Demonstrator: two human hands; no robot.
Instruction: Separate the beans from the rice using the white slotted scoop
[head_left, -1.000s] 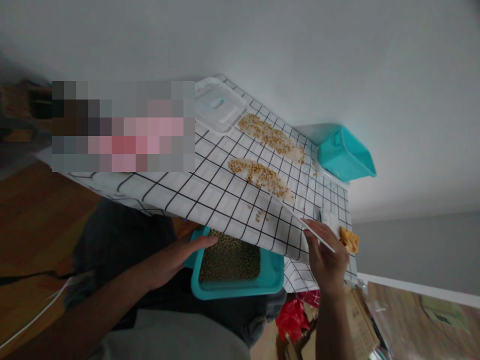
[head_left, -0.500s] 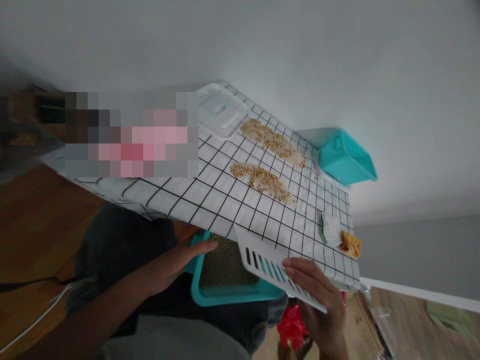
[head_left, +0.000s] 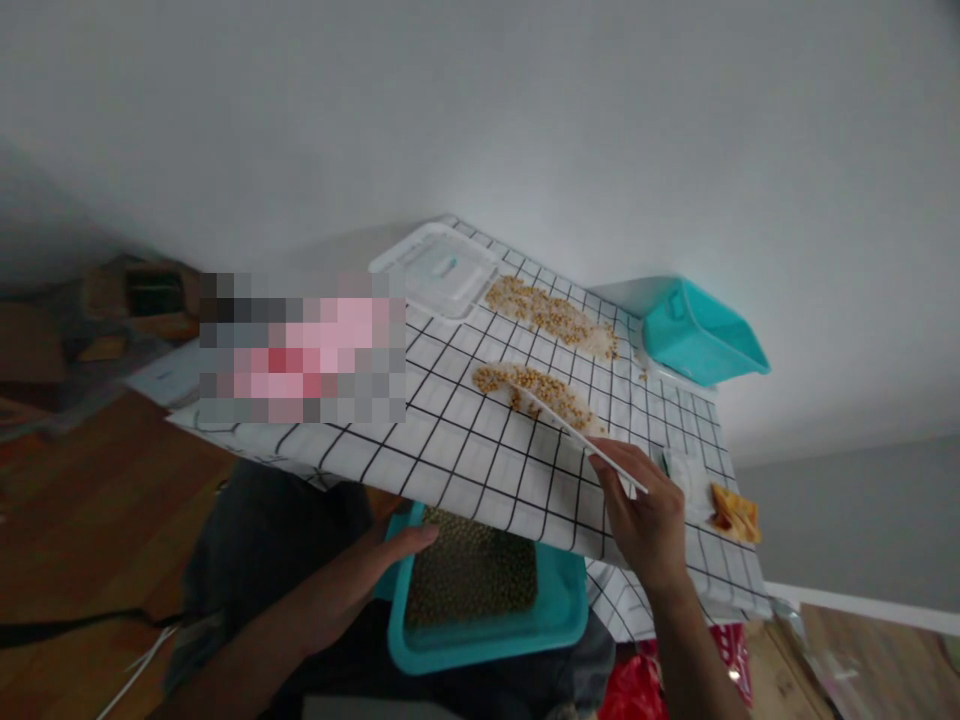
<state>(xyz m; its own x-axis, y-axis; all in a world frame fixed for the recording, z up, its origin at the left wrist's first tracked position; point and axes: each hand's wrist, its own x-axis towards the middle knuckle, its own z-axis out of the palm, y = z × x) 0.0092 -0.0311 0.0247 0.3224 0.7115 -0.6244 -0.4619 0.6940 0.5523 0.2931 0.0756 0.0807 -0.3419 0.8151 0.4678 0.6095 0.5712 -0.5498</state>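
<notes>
My left hand [head_left: 390, 560] grips the left side of a teal bin [head_left: 487, 655], its thumb over the rim. Small greenish beans [head_left: 480, 570] fill much of this bin, which is over my lap below the table edge. In my right hand [head_left: 641, 505] is a white slotted plate [head_left: 566, 428], now seen nearly edge-on. Its far edge is at the nearer pile of yellow grains and white rice-like grains [head_left: 540, 385]; whether it touches them I cannot tell. Behind lies a second pile of mixed grains [head_left: 551, 315].
The table wears a white checked cloth [head_left: 450, 440]. A clear lid [head_left: 442, 270] lies at its back left. Another teal bin [head_left: 697, 335] stands at the back right against the wall. A white packet [head_left: 690, 480] and an orange crumpled piece [head_left: 735, 515] lie at the right.
My right hand has moved the slotted plate up from over the bin to the nearer grain pile, turning it edge-on. My left hand stays on the bin. The view has shifted slightly.
</notes>
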